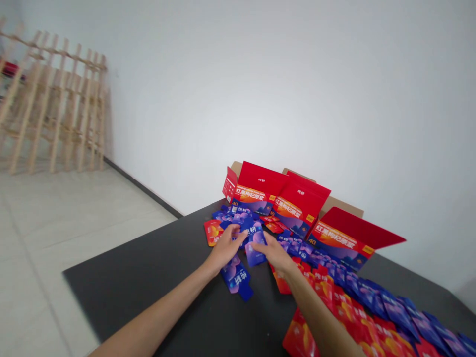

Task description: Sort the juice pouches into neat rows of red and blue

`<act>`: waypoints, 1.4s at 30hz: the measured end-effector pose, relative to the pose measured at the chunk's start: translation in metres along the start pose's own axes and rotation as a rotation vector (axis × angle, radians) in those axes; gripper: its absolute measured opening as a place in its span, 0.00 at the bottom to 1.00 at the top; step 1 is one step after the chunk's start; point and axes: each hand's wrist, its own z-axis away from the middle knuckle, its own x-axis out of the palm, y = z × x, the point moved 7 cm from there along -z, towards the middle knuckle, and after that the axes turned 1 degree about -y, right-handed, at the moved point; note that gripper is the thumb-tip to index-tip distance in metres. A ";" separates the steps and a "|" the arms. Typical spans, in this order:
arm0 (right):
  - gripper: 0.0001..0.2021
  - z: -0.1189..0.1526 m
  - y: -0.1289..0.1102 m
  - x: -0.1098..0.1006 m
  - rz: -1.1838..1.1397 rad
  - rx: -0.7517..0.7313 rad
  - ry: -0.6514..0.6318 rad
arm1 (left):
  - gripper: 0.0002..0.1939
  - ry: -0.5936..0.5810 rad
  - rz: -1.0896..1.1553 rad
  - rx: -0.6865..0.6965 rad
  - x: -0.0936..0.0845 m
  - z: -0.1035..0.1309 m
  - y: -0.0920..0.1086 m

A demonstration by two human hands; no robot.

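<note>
A blue pouch (256,250) with pale purple print and white lettering is held upright between my two hands, over the black table. My left hand (225,248) pinches its upper left side, the thumb lying across the front. On the other edge, my right hand (274,252) grips it with the thumb in front; the fingers behind are hidden. Just below my left hand another blue pouch (235,276) lies slanted on the table. Behind the hands is a loose heap of blue pouches (240,214), with a red-orange pouch (211,231) at its left edge.
Three open red-and-blue cartons, left (256,191), middle (295,208) and right (340,238), stand along the back. Overlapping red pouches (345,307) and a row of blue pouches (390,307) cover the right side of the black table (148,277). A wooden slatted rack (59,106) leans at far left.
</note>
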 end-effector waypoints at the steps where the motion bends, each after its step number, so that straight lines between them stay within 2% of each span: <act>1: 0.21 0.011 -0.004 0.004 -0.079 -0.067 -0.011 | 0.15 -0.054 0.050 -0.016 0.006 0.004 0.003; 4: 0.24 0.038 -0.005 0.016 -0.192 -0.225 0.021 | 0.17 -0.199 0.182 -0.050 0.021 0.016 0.012; 8: 0.23 0.053 0.014 0.022 -0.082 -0.254 0.118 | 0.16 -0.256 0.260 -0.078 0.031 0.027 0.015; 11: 0.18 0.056 0.018 0.015 -0.046 -0.256 0.162 | 0.14 -0.299 0.256 -0.074 0.036 0.033 0.015; 14: 0.15 0.058 0.010 0.004 -0.017 -0.277 0.185 | 0.14 -0.353 0.236 -0.053 0.041 0.036 0.018; 18: 0.17 0.058 0.003 -0.005 -0.037 -0.293 0.156 | 0.14 -0.327 0.200 -0.003 0.038 0.032 0.020; 23: 0.15 0.057 0.007 -0.006 -0.072 -0.301 0.152 | 0.18 -0.323 0.130 0.055 0.037 0.029 0.020; 26: 0.13 0.057 0.007 -0.003 -0.075 -0.325 0.140 | 0.16 -0.381 0.091 0.093 0.042 0.034 0.025; 29: 0.18 0.056 0.008 -0.003 -0.100 -0.308 0.132 | 0.15 -0.449 0.071 0.112 0.048 0.040 0.029; 32: 0.22 0.056 0.013 -0.006 -0.151 -0.232 0.148 | 0.15 -0.491 0.083 0.093 0.052 0.045 0.030; 36: 0.21 0.058 0.014 -0.012 -0.160 -0.227 0.216 | 0.14 -0.558 0.174 -0.049 0.058 0.050 0.022; 38: 0.21 0.058 0.014 -0.013 -0.167 -0.243 0.245 | 0.15 -0.548 0.189 -0.086 0.059 0.051 0.019; 42: 0.21 0.058 0.017 -0.015 -0.243 -0.239 0.314 | 0.19 -0.474 0.140 -0.041 0.055 0.047 0.018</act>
